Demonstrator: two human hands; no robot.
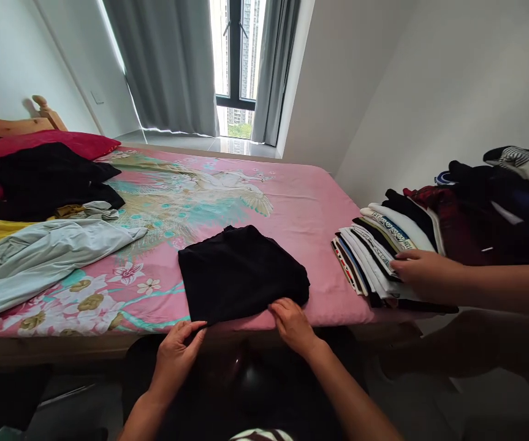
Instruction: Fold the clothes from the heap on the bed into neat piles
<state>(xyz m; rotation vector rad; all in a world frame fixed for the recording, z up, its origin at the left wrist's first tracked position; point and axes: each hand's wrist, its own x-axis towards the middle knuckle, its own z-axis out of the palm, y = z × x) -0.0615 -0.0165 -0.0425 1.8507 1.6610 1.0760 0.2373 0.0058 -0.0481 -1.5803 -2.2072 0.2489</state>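
A black garment (246, 272), folded into a rough block, lies near the front edge of the bed; its exact kind does not show. My left hand (178, 355) pinches its near left corner between thumb and fingers. At the near right edge, my right hand (293, 324) grips the cloth, fingertips on top and thumb low against the edge. The fabric looks mostly flat, with a rounded, thicker right end and a small bump along the far side.
Stacked folded clothes (374, 254) stand at the right, touched by another person's hand (418, 269). Behind them is a dark clothes heap (489, 202). A pale grey garment (53, 245) and black clothes (38, 177) lie at the left on the pink floral sheet (292, 190).
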